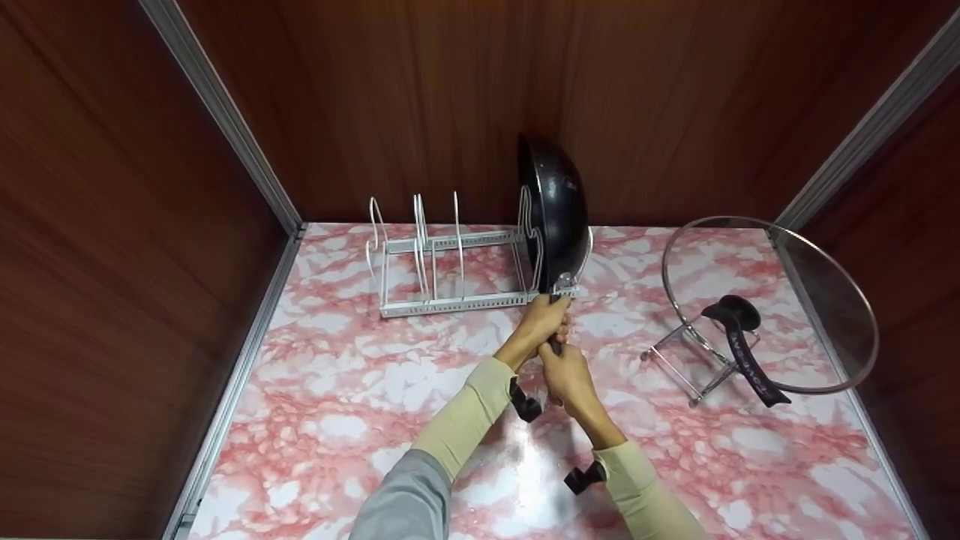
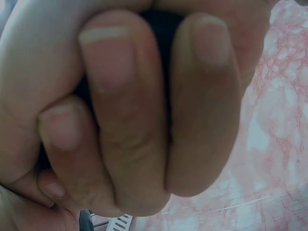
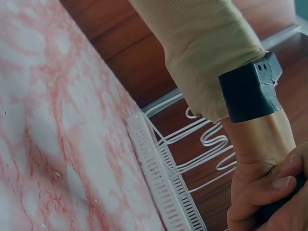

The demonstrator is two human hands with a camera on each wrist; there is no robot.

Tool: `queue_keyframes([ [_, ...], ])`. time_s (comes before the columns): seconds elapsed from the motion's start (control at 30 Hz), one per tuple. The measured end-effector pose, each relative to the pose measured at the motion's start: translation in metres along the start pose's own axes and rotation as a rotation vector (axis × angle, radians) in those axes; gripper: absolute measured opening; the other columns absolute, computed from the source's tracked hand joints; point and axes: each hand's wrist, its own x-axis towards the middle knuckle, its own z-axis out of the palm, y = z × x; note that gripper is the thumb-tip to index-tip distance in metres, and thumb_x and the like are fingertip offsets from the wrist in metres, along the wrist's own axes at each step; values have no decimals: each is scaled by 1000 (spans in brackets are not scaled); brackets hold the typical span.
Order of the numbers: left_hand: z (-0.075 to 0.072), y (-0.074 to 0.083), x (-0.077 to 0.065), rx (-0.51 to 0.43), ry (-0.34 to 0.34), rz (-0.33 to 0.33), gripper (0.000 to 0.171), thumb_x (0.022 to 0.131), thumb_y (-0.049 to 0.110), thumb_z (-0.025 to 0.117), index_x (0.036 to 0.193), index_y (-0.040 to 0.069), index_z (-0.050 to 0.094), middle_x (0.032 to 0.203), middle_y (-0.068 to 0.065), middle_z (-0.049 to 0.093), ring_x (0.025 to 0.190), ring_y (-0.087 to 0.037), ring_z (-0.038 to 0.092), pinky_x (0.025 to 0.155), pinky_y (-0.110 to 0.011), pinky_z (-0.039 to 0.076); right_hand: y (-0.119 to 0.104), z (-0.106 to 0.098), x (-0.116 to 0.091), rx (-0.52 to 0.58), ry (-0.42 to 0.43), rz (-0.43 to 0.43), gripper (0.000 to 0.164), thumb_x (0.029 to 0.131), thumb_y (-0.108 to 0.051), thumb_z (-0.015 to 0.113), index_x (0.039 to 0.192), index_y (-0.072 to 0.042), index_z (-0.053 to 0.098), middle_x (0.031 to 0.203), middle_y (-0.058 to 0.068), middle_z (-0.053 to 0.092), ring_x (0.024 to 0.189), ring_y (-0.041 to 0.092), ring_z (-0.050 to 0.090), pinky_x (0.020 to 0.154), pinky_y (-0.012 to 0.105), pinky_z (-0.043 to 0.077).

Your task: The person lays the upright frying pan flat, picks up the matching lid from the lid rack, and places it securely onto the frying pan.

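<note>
A black wok-shaped pan (image 1: pixel 562 202) stands on its edge at the right end of a white wire rack (image 1: pixel 480 303), its base facing right. Its handle (image 1: pixel 555 345) points toward me. My left hand (image 1: pixel 541 322) grips the handle close to the pan; the left wrist view shows its fingers (image 2: pixel 132 144) curled round something dark. Nearer to me, my right hand (image 1: pixel 568 375) holds the handle's end. In the right wrist view, the dark handle (image 3: pixel 284 202) shows partly between the two hands, and much of it is hidden.
To the right, a glass lid (image 1: pixel 817 300) with a black handle (image 1: pixel 742 352) leans tilted on a small metal stand (image 1: pixel 675 367). Wire dividers (image 1: pixel 459 240) rise from the rack. Brown wood-grain panels (image 1: pixel 405 90) enclose the red-and-white marbled surface (image 1: pixel 330 420) at the back and sides.
</note>
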Motion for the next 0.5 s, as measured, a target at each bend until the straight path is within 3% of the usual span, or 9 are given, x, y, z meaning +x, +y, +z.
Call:
queue_keyframes([
  [0.5,0,2,-2,13,7,11,25,106,14,49,81,15,47,59,7,43,40,0,38,38,-16,36,-3,1,-2,2,12,-11,31,103,-26,51,77,-10,55,47,-7,39,30,6,35,29,25,29],
])
